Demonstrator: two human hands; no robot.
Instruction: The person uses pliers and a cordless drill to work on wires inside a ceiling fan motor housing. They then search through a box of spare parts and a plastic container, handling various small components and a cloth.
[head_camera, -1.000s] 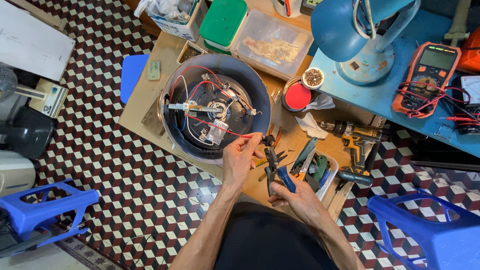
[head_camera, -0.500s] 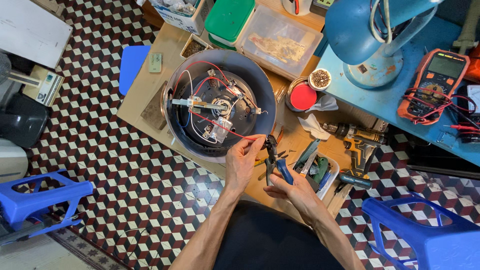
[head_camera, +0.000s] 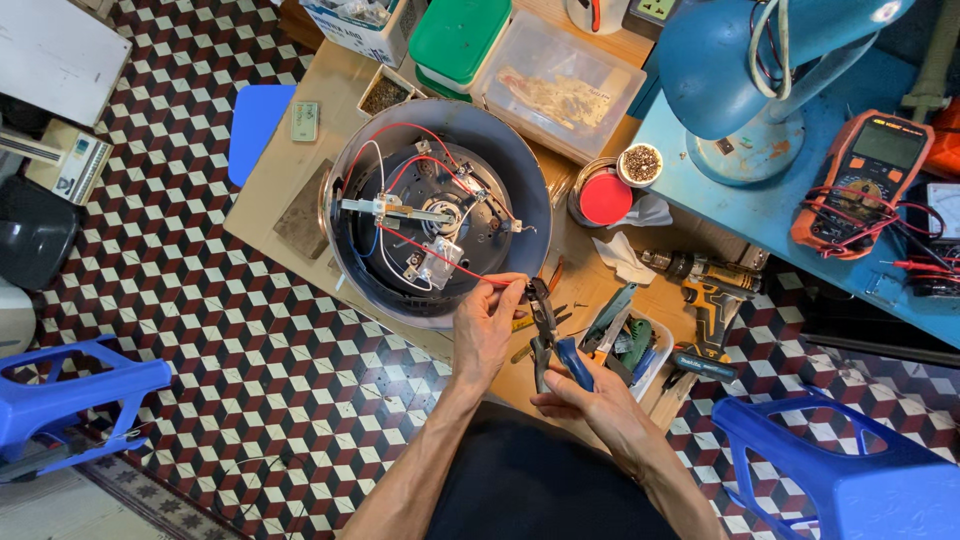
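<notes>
An upturned round metal appliance (head_camera: 520, 180) lies on a low wooden table (head_camera: 280, 170), its base open with red and white wires inside. My left hand (head_camera: 490, 325) pinches the end of a red wire (head_camera: 450, 262) that runs out of the base. My right hand (head_camera: 585, 395) grips blue-handled pliers (head_camera: 545, 325), whose jaws point up and meet the wire end just beside my left fingertips.
A tray of hand tools (head_camera: 625, 345) and a cordless drill (head_camera: 710, 285) lie right of the pliers. A red-lidded tin (head_camera: 605, 197), clear and green boxes (head_camera: 560, 85), a blue lamp (head_camera: 750, 70) and an orange multimeter (head_camera: 865, 180) stand behind. Blue plastic stools (head_camera: 850, 470) flank me.
The pliers have moved up from the table edge to the red wire end held by my left hand. The view has shifted slightly.
</notes>
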